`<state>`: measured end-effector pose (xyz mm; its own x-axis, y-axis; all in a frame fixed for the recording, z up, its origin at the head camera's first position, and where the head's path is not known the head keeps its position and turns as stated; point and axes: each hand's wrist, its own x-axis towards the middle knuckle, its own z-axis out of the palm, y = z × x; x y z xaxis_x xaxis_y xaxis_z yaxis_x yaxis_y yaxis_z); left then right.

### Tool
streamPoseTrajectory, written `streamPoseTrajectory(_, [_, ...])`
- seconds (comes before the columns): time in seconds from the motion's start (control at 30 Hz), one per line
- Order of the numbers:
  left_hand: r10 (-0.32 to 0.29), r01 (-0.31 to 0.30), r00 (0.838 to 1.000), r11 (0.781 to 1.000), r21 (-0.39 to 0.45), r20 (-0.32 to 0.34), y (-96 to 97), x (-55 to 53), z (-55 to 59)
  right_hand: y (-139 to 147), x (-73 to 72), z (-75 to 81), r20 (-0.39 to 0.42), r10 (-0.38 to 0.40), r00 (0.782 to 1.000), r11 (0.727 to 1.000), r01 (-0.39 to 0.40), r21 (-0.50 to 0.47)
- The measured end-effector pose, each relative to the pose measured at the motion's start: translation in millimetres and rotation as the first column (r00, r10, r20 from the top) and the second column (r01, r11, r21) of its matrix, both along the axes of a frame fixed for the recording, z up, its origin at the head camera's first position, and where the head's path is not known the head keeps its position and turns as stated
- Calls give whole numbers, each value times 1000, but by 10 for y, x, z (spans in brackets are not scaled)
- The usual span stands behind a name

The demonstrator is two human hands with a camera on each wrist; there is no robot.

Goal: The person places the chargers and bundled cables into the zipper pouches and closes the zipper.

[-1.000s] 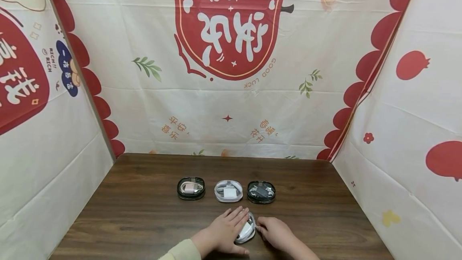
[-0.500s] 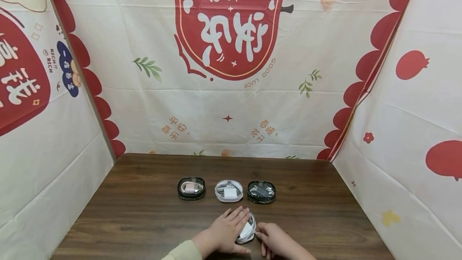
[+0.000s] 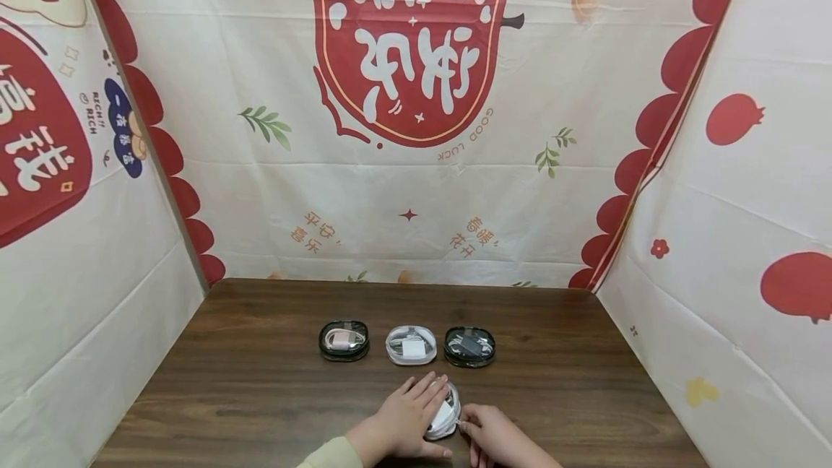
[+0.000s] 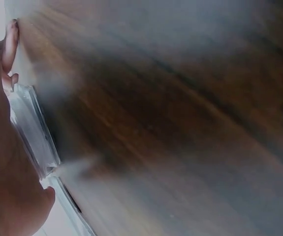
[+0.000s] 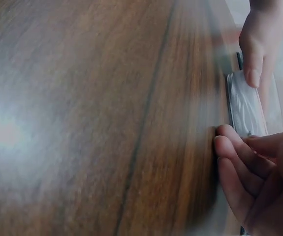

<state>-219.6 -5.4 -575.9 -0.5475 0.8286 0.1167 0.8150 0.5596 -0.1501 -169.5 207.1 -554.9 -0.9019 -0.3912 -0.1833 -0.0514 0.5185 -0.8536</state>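
A clear, white-rimmed oval zip case (image 3: pixel 445 416) with a white charger and cable inside lies flat at the front of the table. My left hand (image 3: pixel 409 414) rests across its left part, fingers straight, covering that side. At the case's right edge my right hand (image 3: pixel 497 433) pinches a small zipper pull between thumb and forefinger, its other fingers bent below. From the right wrist view, the case (image 5: pixel 244 105) stands between the left thumb and the pinching right fingertips (image 5: pixel 252 140). The left wrist view shows the side wall of the case (image 4: pixel 33 130) beside the left hand.
Behind the hands stand three similar oval cases in a row: a black-rimmed one with a pink charger (image 3: pixel 344 341), a white-rimmed one (image 3: pixel 411 345) and a black-rimmed one with a dark charger (image 3: pixel 469 347). Printed cloth walls (image 3: pixel 390 186) enclose the brown wooden table (image 3: pixel 260 381).
My right hand has slid slightly toward me along the case's right edge, and its lower fingers have come into sight. The left hand has stayed on the case.
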Motion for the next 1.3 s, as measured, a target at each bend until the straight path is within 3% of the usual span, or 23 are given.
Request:
streamPoseTrajectory(0.3, [27, -29, 999, 999, 46, 48, -152, 66, 164, 38, -130, -53, -46, -76, 996, 997, 76, -14])
streamPoseTrajectory(0.53, [5, -15, 991, 997, 78, 134, -303, 113, 146, 68, -257, -27, -79, -85, 993, 995, 88, 36])
streamPoseTrajectory(0.77, [-71, 67, 997, 992, 106, 34, -338, 128, 192, 3, -362, -19, -110, -74, 991, 995, 81, 56])
streamPoseTrajectory(0.97, [-147, 148, 988, 989, 16, -55, -248, 59, 234, -59, -412, -11, -117, -46, 992, 997, 54, 61])
streamPoseTrajectory(1.17, [-178, 174, 981, 983, -63, -80, -228, 23, 209, -63, -421, -14, -174, -12, 985, 991, 34, 127])
streamPoseTrajectory(1.3, [-168, 163, 983, 985, -62, -74, -224, 33, 177, -49, -407, -10, -271, 31, 962, 971, 35, 235])
